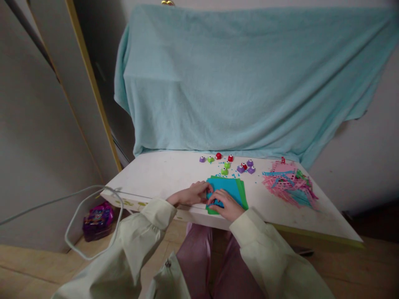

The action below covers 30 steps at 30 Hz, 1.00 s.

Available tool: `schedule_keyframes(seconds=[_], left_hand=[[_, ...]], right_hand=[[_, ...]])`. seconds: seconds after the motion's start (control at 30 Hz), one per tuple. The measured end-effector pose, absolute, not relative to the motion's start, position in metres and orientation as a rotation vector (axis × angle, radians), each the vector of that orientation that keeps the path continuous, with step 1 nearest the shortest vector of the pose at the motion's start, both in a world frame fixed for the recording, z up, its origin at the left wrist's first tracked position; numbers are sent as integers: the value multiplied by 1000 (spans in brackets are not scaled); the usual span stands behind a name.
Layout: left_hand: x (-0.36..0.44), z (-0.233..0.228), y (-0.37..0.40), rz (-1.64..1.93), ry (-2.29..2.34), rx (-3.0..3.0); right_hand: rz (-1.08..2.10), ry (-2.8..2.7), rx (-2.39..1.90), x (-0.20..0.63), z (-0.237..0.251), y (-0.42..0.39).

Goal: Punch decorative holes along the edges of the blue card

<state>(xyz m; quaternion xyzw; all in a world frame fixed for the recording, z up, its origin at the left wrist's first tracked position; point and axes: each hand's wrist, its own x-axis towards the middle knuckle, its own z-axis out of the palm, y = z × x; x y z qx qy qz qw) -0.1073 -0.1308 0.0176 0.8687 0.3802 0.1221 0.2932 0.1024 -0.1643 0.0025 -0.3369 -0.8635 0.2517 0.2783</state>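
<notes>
Hands meet at the near edge of the white worktop (162,174); the left hand (191,194) lies curled with its fingertips on the blue paper (229,187); the right hand (226,204) presses its bent fingers onto the same sheet, beside the left; the blue paper lies on green paper (242,194); small coloured punches (229,164) stand behind; a heap of pink and blue scraps (288,182) lies well to the right; a pale blue cloth (249,79) hangs behind
</notes>
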Motion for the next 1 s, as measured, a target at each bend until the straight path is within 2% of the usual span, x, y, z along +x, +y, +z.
schedule_keyframes(seconds=[0.7, 1.0], left_hand=[[-101, 21, -131, 191, 1114, 2300], [-102, 37, -138, 238, 1092, 2249]], right_hand=[[766, -2312, -868, 115, 6, -163], [983, -2302, -824, 138, 19, -165]])
